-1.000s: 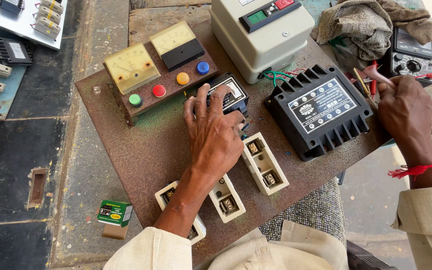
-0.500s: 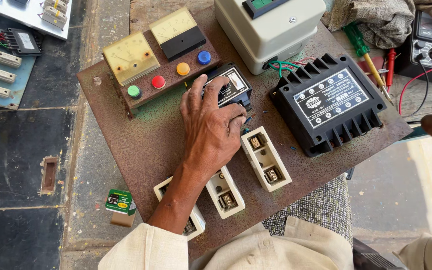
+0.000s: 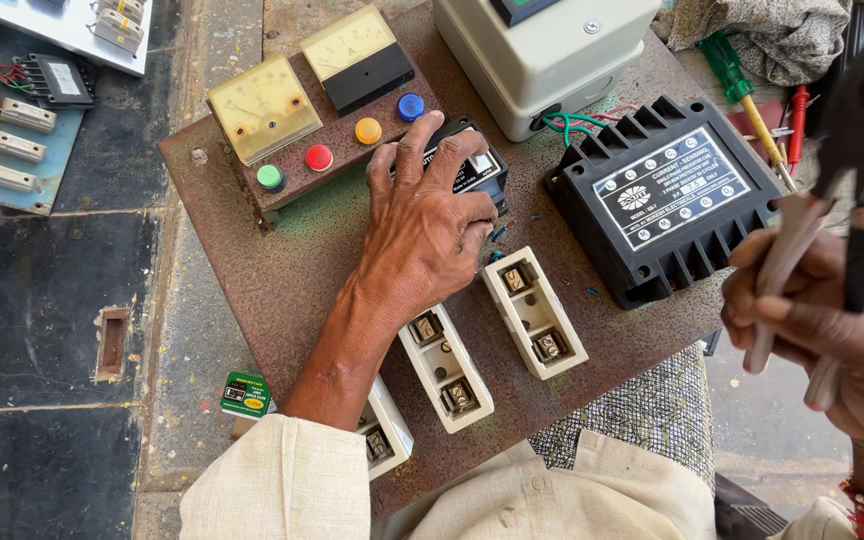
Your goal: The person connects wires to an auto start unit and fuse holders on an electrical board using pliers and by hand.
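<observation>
Nearest me, my right hand (image 3: 842, 340) is closed around the handles of a pair of pliers (image 3: 852, 160), held up in the air off the board's right edge, the head blurred near the top corner. I hold them near the handle ends, so the head could swing wide and knock the black unit (image 3: 667, 205) or its fins.

The rusty board (image 3: 282, 290) lies across my lap and sticks out past my knees. If I lean on one side it could tip, and everything bolted to it would tilt with it.

My left forearm lies over the three white fuse holders (image 3: 532, 310), whose metal contacts show bare on top. My sleeve or wrist could brush them.

Further on, my left hand (image 3: 422, 230) lies flat, fingers spread, pressing down on the small black switch (image 3: 467, 165) in the middle of the board; it grips nothing, it only holds the part in place. My fingers hide most of it, so the plier tips could nip a fingertip.

Beyond that, green wires (image 3: 577, 125) run from the grey box (image 3: 542, 50) just beside the switch; the pliers could snag them. The meters (image 3: 297, 85) and coloured buttons (image 3: 342, 155) sit well clear.
</observation>
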